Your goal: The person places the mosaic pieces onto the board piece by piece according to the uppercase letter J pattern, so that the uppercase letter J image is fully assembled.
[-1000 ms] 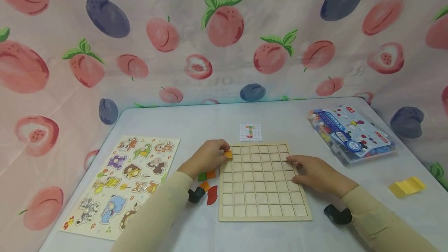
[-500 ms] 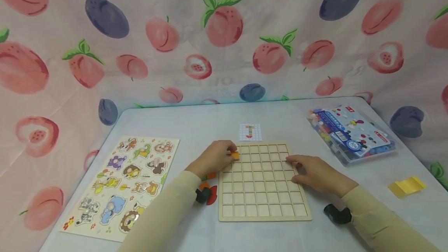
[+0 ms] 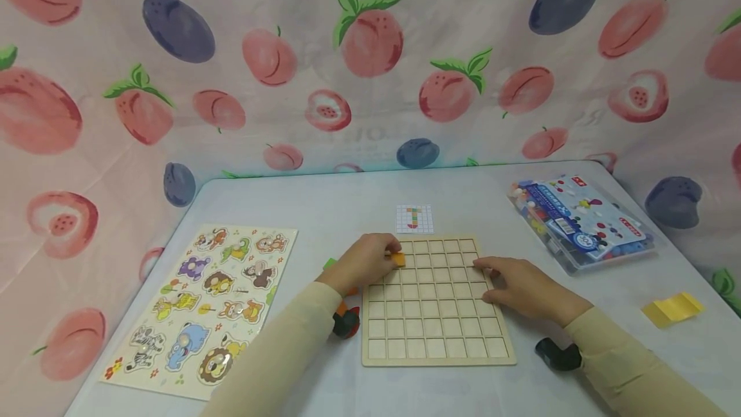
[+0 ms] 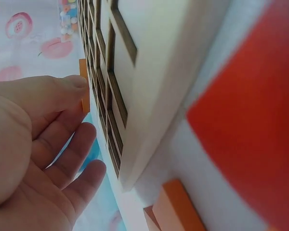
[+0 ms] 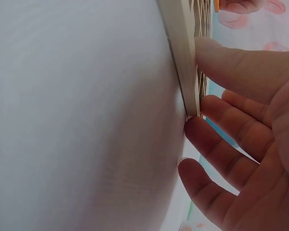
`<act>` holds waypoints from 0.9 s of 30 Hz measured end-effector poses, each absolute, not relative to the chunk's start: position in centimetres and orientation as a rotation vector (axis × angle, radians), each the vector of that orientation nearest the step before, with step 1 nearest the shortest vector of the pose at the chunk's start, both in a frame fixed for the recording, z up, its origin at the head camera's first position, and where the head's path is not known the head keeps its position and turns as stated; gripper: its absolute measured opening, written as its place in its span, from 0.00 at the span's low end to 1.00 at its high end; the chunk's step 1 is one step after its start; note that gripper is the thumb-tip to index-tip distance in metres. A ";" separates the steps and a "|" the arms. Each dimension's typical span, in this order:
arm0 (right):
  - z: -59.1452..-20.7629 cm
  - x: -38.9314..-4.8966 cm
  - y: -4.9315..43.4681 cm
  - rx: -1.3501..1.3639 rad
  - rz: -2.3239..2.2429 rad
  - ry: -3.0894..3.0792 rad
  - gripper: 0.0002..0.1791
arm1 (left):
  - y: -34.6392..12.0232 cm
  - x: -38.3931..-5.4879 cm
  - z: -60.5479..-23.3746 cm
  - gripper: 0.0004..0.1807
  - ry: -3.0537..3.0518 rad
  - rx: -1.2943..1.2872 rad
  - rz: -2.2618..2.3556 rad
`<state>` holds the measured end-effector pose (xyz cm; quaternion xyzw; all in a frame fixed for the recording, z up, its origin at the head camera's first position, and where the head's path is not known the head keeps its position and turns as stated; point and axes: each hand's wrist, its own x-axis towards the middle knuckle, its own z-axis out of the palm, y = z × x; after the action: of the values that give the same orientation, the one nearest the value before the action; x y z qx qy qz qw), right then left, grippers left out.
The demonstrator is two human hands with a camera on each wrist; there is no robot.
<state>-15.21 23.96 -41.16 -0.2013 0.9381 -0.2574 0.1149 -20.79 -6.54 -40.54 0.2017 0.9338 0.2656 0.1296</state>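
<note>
Between thumb and fingertips my left hand [image 3: 365,261] pinches a small orange square tile [image 3: 399,260], over the upper left cells of a wooden grid board [image 3: 438,309]. In the left wrist view the tile [image 4: 83,66] stands on edge close to the board's face, with the other fingers spread loosely below. My right hand [image 3: 518,285] rests at the board's right edge, fingers relaxed; its thumb [image 5: 231,62] touches the board there. Beyond the board lies a small card [image 3: 414,219] showing a coloured tile pattern on a grid. The grid cells in sight hold no tiles.
Left of the board are loose pieces, partly under my left arm: a green tile [image 3: 330,263], orange tiles [image 4: 180,207] and a red piece [image 4: 255,110]. An animal puzzle board [image 3: 231,282] lies left. A clear box of beads [image 3: 585,221] and folded yellow paper [image 3: 673,309] sit right.
My left hand has slid rightward with the orange tile, from the board's upper left corner further in over the grid. The right hand and the board have stayed put.
</note>
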 end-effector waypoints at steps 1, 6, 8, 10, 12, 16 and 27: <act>-41.2 -15.2 24.0 -0.590 -0.755 2.750 0.33 | -6.4 -20.8 -40.6 0.14 2.714 0.588 0.772; -41.2 -15.2 24.0 -0.591 -0.758 2.750 0.33 | -6.0 -20.8 -40.7 0.13 2.709 0.586 0.776; -41.2 -15.2 24.0 -0.595 -0.759 2.750 0.33 | -5.9 -20.8 -40.6 0.13 2.708 0.585 0.773; -41.2 -15.2 24.0 -0.600 -0.758 2.751 0.33 | -5.7 -20.8 -40.6 0.13 2.706 0.587 0.769; -41.2 -15.2 24.0 -0.604 -0.757 2.753 0.33 | -5.6 -20.8 -40.5 0.13 2.706 0.595 0.759; -41.2 -15.2 24.0 -0.605 -0.752 2.759 0.33 | -5.5 -20.9 -40.7 0.14 2.713 0.618 0.742; -41.1 -15.1 23.9 -0.589 -0.751 2.755 0.33 | -5.4 -21.4 -41.2 0.13 2.737 0.667 0.697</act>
<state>-15.13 23.86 -41.08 -0.2007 0.9389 -0.2560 0.1127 -21.36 -5.39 -41.21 0.2282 0.9364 0.2384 0.1194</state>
